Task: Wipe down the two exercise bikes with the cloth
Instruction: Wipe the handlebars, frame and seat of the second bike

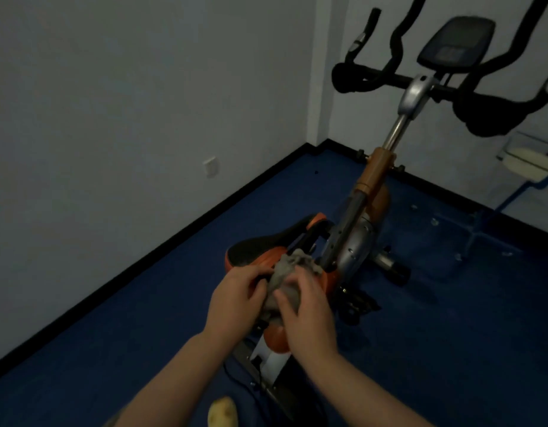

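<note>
Both hands [276, 300] around cloth [286, 280], against bike [353, 238]

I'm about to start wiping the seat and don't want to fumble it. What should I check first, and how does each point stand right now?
1. Cloth in hand: ok, left hand and right hand both grip it.
2. Cloth opened flat: not ok, it is bunched.
3. Cloth at the saddle: ok, it is at its rear edge.
4. Cloth damp or clean: cannot tell, the room is dim.
5. Handlebars and console wiped: cannot tell.
6. Second bike in view: not ok.
</note>
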Demonstrator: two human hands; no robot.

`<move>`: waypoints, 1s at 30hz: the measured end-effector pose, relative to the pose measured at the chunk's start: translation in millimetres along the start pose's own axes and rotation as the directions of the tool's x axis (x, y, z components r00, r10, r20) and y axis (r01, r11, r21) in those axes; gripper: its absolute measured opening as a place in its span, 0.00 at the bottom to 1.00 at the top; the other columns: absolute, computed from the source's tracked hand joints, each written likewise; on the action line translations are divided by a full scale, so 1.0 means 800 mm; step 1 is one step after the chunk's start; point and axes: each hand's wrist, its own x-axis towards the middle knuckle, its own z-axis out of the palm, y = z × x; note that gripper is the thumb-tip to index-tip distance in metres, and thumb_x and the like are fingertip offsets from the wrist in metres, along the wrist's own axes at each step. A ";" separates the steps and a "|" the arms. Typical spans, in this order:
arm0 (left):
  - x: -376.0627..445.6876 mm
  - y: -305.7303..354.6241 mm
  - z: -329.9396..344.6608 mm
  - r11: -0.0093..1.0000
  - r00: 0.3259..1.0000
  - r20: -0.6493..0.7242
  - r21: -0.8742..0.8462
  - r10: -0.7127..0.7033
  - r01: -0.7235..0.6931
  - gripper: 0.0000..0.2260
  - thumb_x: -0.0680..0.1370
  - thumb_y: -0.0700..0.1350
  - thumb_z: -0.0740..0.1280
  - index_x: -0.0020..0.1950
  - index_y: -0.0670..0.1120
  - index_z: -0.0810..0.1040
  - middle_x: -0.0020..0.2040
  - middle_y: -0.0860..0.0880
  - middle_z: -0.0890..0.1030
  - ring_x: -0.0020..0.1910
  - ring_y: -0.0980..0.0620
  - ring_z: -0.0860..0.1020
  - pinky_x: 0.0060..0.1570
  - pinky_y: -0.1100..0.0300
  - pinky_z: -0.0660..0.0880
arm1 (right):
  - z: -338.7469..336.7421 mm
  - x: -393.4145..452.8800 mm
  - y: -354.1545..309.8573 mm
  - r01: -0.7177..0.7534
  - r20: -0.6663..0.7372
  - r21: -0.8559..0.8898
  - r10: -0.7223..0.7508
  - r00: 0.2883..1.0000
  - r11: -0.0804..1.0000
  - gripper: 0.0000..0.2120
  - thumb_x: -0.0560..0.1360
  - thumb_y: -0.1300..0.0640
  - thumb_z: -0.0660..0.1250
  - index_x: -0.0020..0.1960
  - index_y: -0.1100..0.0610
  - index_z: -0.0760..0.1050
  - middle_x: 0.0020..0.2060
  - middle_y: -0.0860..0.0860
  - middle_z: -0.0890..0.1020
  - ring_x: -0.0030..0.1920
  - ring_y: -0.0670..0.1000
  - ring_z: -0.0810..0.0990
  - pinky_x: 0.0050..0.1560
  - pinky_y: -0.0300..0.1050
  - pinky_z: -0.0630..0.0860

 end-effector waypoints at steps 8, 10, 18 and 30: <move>0.025 -0.044 -0.020 0.973 0.976 0.078 -0.134 0.202 -0.190 0.12 0.75 0.38 0.70 0.55 0.52 0.82 0.50 0.57 0.82 0.50 0.63 0.77 0.50 0.70 0.73 | 0.056 0.006 -0.014 -0.187 -0.139 -0.134 0.168 0.976 0.973 0.24 0.82 0.46 0.51 0.76 0.38 0.48 0.77 0.36 0.45 0.76 0.41 0.43 0.74 0.38 0.49; 0.029 -0.047 -0.019 0.961 0.961 0.101 -0.123 0.259 -0.246 0.10 0.75 0.38 0.70 0.53 0.51 0.83 0.48 0.57 0.82 0.47 0.62 0.76 0.48 0.70 0.72 | 0.074 -0.015 -0.017 -0.200 -0.143 -0.251 0.168 0.975 0.947 0.26 0.82 0.44 0.47 0.72 0.32 0.35 0.71 0.30 0.32 0.74 0.39 0.34 0.72 0.35 0.42; 0.033 -0.059 -0.032 0.899 0.855 0.284 -0.087 0.435 -0.429 0.18 0.75 0.33 0.68 0.64 0.44 0.78 0.58 0.47 0.79 0.56 0.54 0.75 0.53 0.74 0.68 | 0.071 0.039 -0.039 -0.354 -0.256 -0.316 0.280 0.925 0.880 0.24 0.84 0.50 0.45 0.78 0.44 0.43 0.78 0.44 0.43 0.77 0.47 0.45 0.75 0.41 0.49; 0.013 -0.079 -0.023 0.893 0.822 0.352 -0.138 0.448 -0.428 0.23 0.81 0.44 0.60 0.76 0.50 0.60 0.73 0.53 0.64 0.69 0.61 0.57 0.63 0.79 0.51 | 0.085 0.028 -0.030 -0.425 -0.412 0.118 0.434 0.801 0.897 0.22 0.83 0.47 0.48 0.77 0.40 0.52 0.76 0.44 0.57 0.74 0.47 0.58 0.71 0.42 0.59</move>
